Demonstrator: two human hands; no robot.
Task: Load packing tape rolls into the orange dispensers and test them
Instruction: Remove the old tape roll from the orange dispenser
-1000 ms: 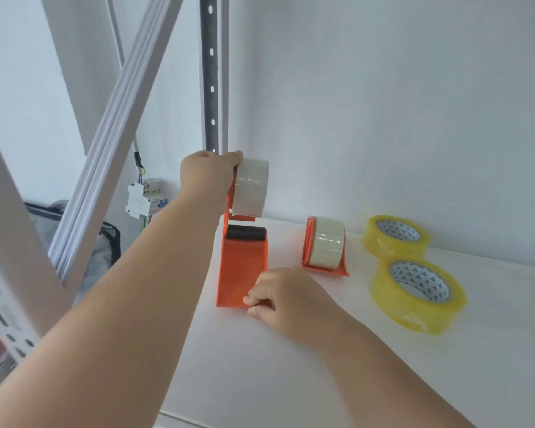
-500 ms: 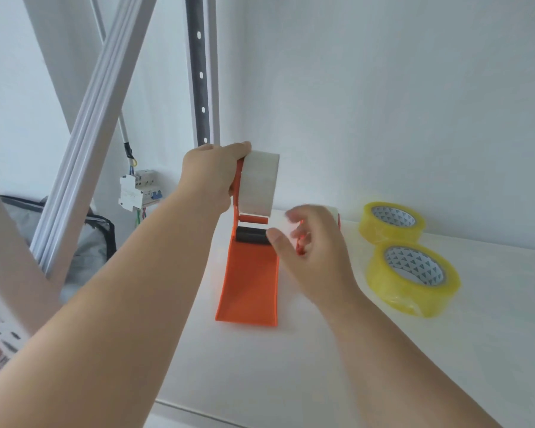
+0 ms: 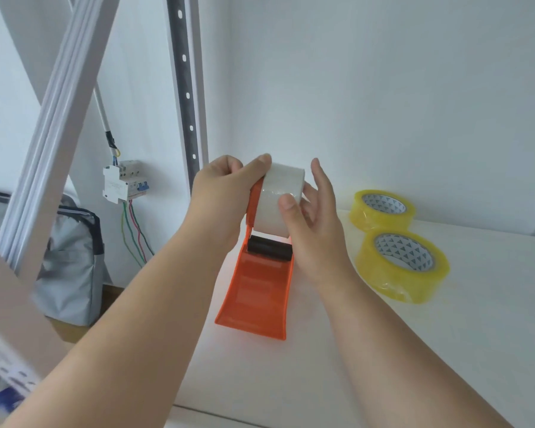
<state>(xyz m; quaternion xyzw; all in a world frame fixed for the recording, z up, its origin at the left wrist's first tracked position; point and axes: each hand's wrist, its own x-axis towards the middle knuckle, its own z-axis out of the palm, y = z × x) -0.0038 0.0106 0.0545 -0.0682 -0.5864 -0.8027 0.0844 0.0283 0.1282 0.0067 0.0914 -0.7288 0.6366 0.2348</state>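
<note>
A white shelf (image 3: 414, 350) ran against a pale wall, with a perforated metal upright (image 3: 184, 88) rising at upper centre and a small circuit breaker (image 3: 124, 183) with coloured wires at left, above a grey bag (image 3: 71, 267) in the lower left. At the centre of the frame the orange dispenser (image 3: 255, 298) stood with its flat end on the shelf. A clear tape roll (image 3: 278, 199) was already seated at its upper end, above the black roller (image 3: 269, 250). The left hand (image 3: 220, 193) clenched the dispenser's top beside the roll, thumb lying over the roll's upper edge. The right hand (image 3: 314, 217) cupped the roll from the right, thumb pressed on its face and fingers spread behind it; it seemed to be feeling for the tape's free end. Loading of this dispenser looked done, while threading the tape over the roller and the pull test appeared still ahead. Two yellow tape rolls (image 3: 399, 264) lay flat at the right of the frame, near each other and unloaded. Any other dispenser was not visible here.
</note>
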